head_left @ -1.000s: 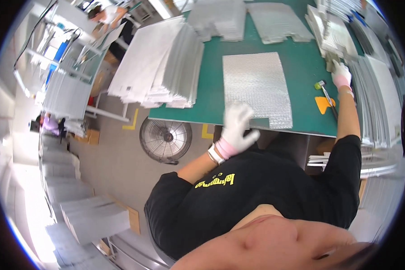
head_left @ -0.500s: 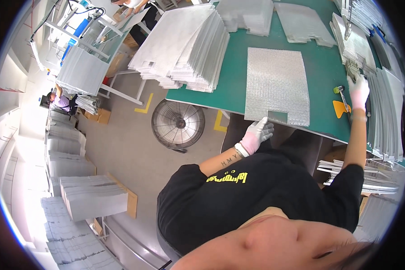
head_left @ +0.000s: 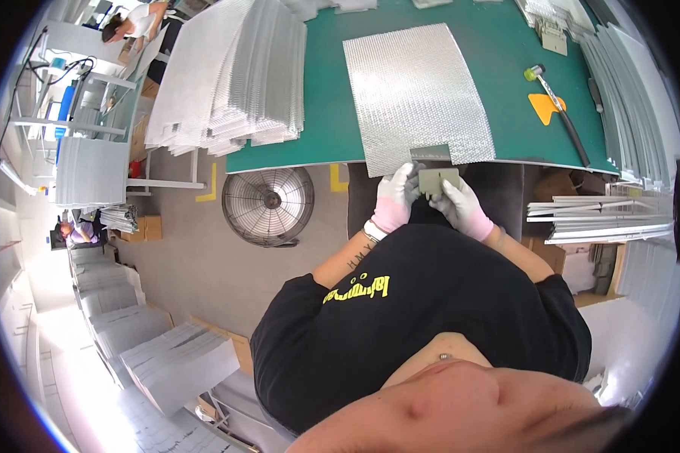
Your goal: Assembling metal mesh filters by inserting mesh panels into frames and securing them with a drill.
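Note:
A silvery mesh sheet [head_left: 419,90] with a rectangular notch in its near edge lies on the green table [head_left: 510,128], its near left corner jutting past the edge. My right hand [head_left: 463,209], in a white and pink glove, grips a small flat grey-green plate [head_left: 438,181] just below the notch. My left hand [head_left: 395,198], gloved alike, has its fingers curled by the plate's left side and the sheet's near edge. Which of these it grips, I cannot tell.
Stacked mesh sheets [head_left: 219,75] stand at the left. At the right lie a mallet [head_left: 559,113], an orange scraper [head_left: 542,109], another grey-green plate [head_left: 553,39] and long white strips [head_left: 627,113]. A floor fan [head_left: 268,204] stands below the table; another person [head_left: 140,23] works far left.
My right hand has come back from the far right of the table with the grey-green plate. The head view has shifted, and the left hand now lies beside the right.

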Demonstrator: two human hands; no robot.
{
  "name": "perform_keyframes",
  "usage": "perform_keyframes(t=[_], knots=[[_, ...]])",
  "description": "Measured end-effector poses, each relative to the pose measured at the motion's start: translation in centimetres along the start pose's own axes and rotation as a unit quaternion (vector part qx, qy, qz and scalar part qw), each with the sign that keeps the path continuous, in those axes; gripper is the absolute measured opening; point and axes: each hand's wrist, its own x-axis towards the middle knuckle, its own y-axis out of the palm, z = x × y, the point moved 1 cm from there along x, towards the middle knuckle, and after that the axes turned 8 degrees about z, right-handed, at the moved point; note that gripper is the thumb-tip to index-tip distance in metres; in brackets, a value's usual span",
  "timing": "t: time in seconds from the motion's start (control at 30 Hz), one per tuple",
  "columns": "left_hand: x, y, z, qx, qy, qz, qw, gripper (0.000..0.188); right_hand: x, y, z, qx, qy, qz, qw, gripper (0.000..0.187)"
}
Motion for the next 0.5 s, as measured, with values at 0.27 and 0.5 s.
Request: perform_keyframes(t=[0.27,0.5], knots=[[0.0,-1.5,-0.7,-0.035,0.014,0.029,0.999,0.027,1.4,2.0,0.6,-0.057,0.008,-0.025,0.998,0.027],[-1.4,-0.7,-0.9,0.042,0.028,0.010,0.999,0.026,0.8,3.0,1.5,-0.218,-0.006,-0.084,0.972,0.030]])
